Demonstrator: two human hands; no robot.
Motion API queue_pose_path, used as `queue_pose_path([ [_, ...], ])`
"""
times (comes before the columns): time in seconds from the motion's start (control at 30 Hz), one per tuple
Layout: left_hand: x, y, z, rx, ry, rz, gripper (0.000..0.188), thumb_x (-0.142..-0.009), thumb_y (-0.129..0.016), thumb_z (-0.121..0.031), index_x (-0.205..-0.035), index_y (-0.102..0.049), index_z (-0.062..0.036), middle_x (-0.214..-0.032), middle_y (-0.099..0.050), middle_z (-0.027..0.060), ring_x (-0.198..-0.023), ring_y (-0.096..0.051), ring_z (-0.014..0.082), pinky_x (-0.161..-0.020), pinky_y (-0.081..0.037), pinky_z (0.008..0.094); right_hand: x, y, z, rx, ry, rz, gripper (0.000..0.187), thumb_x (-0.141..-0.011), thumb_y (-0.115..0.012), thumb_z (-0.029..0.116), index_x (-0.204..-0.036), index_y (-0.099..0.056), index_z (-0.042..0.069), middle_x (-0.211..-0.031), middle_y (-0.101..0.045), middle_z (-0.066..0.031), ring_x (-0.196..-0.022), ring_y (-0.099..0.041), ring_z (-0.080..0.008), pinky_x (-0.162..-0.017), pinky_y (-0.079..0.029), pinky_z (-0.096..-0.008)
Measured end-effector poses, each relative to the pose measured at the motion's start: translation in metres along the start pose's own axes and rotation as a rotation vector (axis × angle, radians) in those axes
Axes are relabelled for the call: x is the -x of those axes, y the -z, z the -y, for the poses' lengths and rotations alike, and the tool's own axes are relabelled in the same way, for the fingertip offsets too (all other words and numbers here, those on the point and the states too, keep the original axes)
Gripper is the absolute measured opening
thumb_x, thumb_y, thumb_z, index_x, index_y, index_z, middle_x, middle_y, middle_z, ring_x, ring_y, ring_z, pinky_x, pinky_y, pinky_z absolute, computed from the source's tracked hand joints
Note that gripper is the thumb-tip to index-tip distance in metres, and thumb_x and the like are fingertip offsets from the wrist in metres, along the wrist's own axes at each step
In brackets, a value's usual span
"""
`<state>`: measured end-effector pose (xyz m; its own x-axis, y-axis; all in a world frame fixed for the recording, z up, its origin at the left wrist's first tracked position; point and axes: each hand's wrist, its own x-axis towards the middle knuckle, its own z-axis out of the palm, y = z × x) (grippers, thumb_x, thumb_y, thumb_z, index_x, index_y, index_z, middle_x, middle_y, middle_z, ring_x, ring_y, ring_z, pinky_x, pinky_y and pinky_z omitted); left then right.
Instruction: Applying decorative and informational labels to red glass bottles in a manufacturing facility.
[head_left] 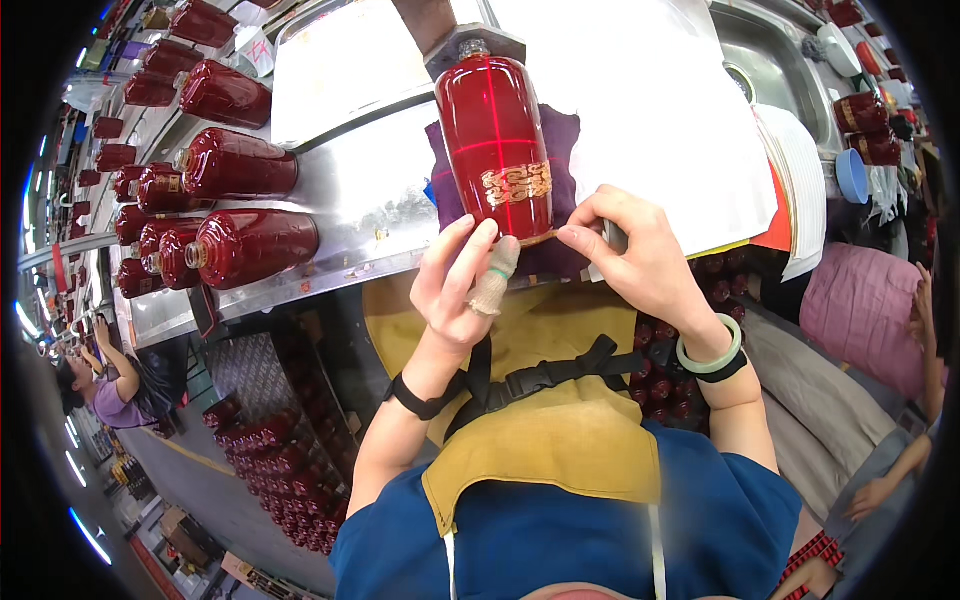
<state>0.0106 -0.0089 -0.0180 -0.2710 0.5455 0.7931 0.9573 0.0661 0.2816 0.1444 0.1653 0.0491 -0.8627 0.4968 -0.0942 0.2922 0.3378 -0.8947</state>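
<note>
A glossy dark red bottle (494, 140) with a gold ornament band lies on a purple cloth (563, 150) on the steel bench, neck pointing away from me, with a red laser cross on it. My left hand (458, 278) touches its near base with fingers apart; one finger is wrapped in gauze. My right hand (640, 255) pinches a thin gold-brown strip at the bottle's base edge and wears a pale green bangle (712, 355).
Several similar red bottles (250, 245) lie in rows on the steel bench (380, 200) at left. White paper sheets (660, 120) lie to the right, a sink (775, 70) beyond. Crates of bottles (280, 470) stand below. Other people work at far left (110, 385) and right (880, 310).
</note>
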Motion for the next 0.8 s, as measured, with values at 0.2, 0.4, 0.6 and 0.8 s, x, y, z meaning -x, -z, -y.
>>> queue_pose_path([
  [0.2, -0.007, -0.002, -0.004, 0.05, -0.008, 0.036, 0.023, -0.078, -0.085, 0.003, -0.099, -0.079, -0.0058, -0.116, -0.073, 0.0085, -0.107, -0.07, 0.0308, -0.083, -0.061, 0.0372, 0.0, -0.001, 0.001, 0.003, 0.021, -0.014, 0.018, -0.092, -0.077, 0.014, -0.09, -0.069, -0.003, -0.082, -0.064, -0.0114, -0.063, -0.056, -0.0207, -0.062, -0.045, -0.0347],
  [0.4, -0.004, -0.003, 0.001, 0.105, 0.173, -0.102, 0.013, -0.08, -0.082, 0.007, -0.087, -0.072, 0.0032, -0.106, -0.076, 0.0117, -0.098, -0.074, 0.0314, -0.079, -0.063, 0.0383, -0.001, 0.001, 0.003, -0.008, 0.021, -0.002, 0.017, -0.091, -0.077, 0.013, -0.09, -0.069, -0.003, -0.082, -0.064, -0.0112, -0.064, -0.057, -0.0201, -0.062, -0.046, -0.0342],
  [0.6, 0.005, -0.001, 0.003, 0.091, 0.092, -0.031, 0.025, -0.079, -0.079, 0.013, -0.101, -0.075, 0.0044, -0.115, -0.075, 0.017, -0.102, -0.073, 0.0349, -0.085, -0.062, 0.0401, 0.0, 0.006, 0.003, -0.023, 0.01, -0.002, 0.017, -0.091, -0.078, 0.012, -0.089, -0.069, -0.003, -0.081, -0.063, -0.0106, -0.062, -0.057, -0.0183, -0.06, -0.045, -0.0337],
  [0.8, 0.002, -0.002, -0.004, 0.011, 0.031, -0.01, 0.027, -0.078, -0.078, 0.012, -0.102, -0.076, -0.0005, -0.122, -0.072, 0.0147, -0.111, -0.068, 0.0341, -0.085, -0.061, 0.0386, -0.001, 0.007, -0.001, -0.005, 0.009, -0.003, 0.017, -0.092, -0.078, 0.012, -0.089, -0.069, -0.003, -0.081, -0.064, -0.0103, -0.059, -0.058, -0.017, -0.059, -0.045, -0.0332],
])
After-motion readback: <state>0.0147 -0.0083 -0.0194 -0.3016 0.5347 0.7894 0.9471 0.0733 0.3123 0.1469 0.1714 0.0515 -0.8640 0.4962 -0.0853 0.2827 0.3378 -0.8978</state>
